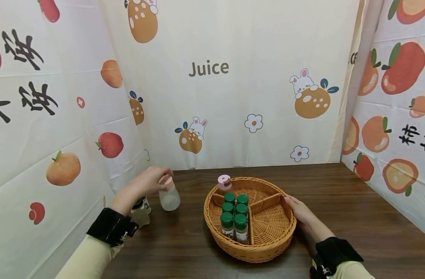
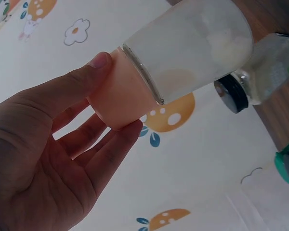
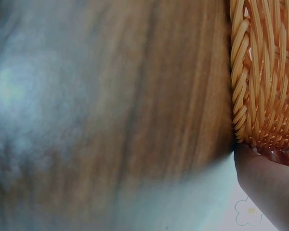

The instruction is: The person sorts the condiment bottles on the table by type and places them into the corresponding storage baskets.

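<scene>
My left hand (image 1: 153,181) grips the pink cap of a frosted glass jar (image 1: 169,197) holding white powder, at the table's left. In the left wrist view the thumb and fingers (image 2: 98,62) pinch that pink cap (image 2: 120,98), and the jar body (image 2: 192,43) points away. My right hand (image 1: 300,211) rests on the right rim of a round wicker basket (image 1: 268,248). The basket holds several green-capped spice jars (image 1: 234,217) in its left compartment and a pink-capped jar (image 1: 224,183) at the back. The right wrist view shows the basket's woven wall (image 3: 267,72) and part of a finger (image 3: 267,185).
Two more jars stand behind my left wrist, one with a black cap (image 2: 231,94), near the left curtain. Printed fabric walls enclose the dark wooden table (image 1: 355,217) on three sides. The basket's right compartments hold nothing.
</scene>
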`<state>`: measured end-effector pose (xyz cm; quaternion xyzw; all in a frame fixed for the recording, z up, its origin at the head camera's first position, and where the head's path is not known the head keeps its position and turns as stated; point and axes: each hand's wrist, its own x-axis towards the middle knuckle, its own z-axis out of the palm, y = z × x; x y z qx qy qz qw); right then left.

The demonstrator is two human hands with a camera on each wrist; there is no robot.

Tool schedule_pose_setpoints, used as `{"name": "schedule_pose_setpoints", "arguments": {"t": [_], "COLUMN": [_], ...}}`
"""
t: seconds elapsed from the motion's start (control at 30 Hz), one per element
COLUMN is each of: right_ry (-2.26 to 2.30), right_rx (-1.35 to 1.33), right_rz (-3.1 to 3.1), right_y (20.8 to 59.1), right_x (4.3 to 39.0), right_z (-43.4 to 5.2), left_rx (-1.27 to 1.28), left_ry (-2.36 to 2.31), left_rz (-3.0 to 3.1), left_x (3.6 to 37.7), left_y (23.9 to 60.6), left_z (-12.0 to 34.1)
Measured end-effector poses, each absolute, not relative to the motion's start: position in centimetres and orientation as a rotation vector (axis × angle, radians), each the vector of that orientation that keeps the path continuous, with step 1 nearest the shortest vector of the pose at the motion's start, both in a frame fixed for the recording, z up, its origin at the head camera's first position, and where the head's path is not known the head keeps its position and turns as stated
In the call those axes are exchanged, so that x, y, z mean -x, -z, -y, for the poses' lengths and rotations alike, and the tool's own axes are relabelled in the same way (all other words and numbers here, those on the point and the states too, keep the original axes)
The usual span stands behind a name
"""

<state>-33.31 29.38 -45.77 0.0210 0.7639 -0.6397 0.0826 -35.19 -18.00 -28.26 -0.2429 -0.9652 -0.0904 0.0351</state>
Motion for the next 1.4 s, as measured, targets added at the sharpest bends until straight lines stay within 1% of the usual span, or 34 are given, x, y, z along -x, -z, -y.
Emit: {"name": "schedule_pose_setpoints", "arguments": {"t": [0.13, 0.67, 0.87, 1.4], "right_ry": [1.909, 1.915, 1.904, 1.913], "right_rx": [-0.07, -0.029, -0.052, -0.052], "right_rz": [-2.281, -2.295, -2.299, -2.292], "right_y": [45.8, 45.8, 45.8, 45.7], "right_x": [33.3, 33.3, 33.4, 33.3], "right_z": [-29.4, -29.4, -29.4, -29.4], "left_rx": [0.793, 0.85, 0.873, 0.997], "left_ry": [0.276, 0.316, 0.344, 0.302], "left_rz": [2.944, 2.936, 2.93, 2.892], "left_x": [35.3, 36.1, 36.2, 36.7], "left_y": [27.7, 25.5, 24.5, 22.3], "left_z": [17.4, 14.2, 12.9, 7.9]}}
